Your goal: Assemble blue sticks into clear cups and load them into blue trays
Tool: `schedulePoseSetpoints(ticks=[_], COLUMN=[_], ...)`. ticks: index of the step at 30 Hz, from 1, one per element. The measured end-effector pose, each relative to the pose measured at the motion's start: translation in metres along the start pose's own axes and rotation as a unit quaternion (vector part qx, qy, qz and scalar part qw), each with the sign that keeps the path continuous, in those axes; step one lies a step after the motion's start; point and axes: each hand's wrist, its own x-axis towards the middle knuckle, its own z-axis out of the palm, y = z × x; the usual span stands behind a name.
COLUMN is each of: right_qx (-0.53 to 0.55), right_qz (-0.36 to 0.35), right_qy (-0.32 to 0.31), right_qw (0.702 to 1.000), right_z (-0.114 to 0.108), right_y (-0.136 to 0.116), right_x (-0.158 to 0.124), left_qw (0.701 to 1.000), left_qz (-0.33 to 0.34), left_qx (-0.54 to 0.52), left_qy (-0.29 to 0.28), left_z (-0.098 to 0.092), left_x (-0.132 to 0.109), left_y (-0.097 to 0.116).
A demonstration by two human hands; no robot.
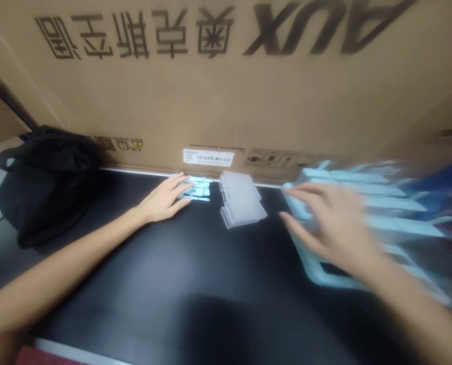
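Note:
My left hand point(165, 199) lies flat with its fingers spread, its fingertips on several thin light-blue plastic pieces point(199, 188) at the back of the black table. Right of these pieces sit overlapping clear, frosted plastic cases point(241, 199). My right hand point(330, 223), blurred, is over the left part of a light-blue slotted rack point(319, 271). Its thumb and fingers are apart, with nothing visible between them; whether it touches the rack cannot be told.
A large cardboard box point(153, 101) stands upright along the table's back edge. A black cloth bag point(49, 185) rests at the left. The black tabletop point(142, 294) has a pale front edge. Something blue shows at the far right.

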Motion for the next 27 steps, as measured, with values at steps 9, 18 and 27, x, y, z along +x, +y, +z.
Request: schedulePoseSetpoints(ticks=[9,18,27], right_qx=[-0.074,0.02,0.097], right_qz=[0.143,0.466,0.388], right_qy=[0.436,0.139,-0.025], right_qw=[0.886,0.873,0.916], right_z=[-0.011,-0.056,-0.039], right_y=[0.072,0.081,0.112], right_x=[-0.029,-0.032,-0.061], left_qw=[0.996,0.877,0.911], left_qz=[0.037,0.321,0.372], left_qx=[0.075,-0.184,-0.081], left_qy=[-0.01,-0.307,-0.157], left_z=[-0.002,0.053,0.035], left_x=[-0.01,-0.071,-0.049], left_y=[0.002,0.188,0.168])
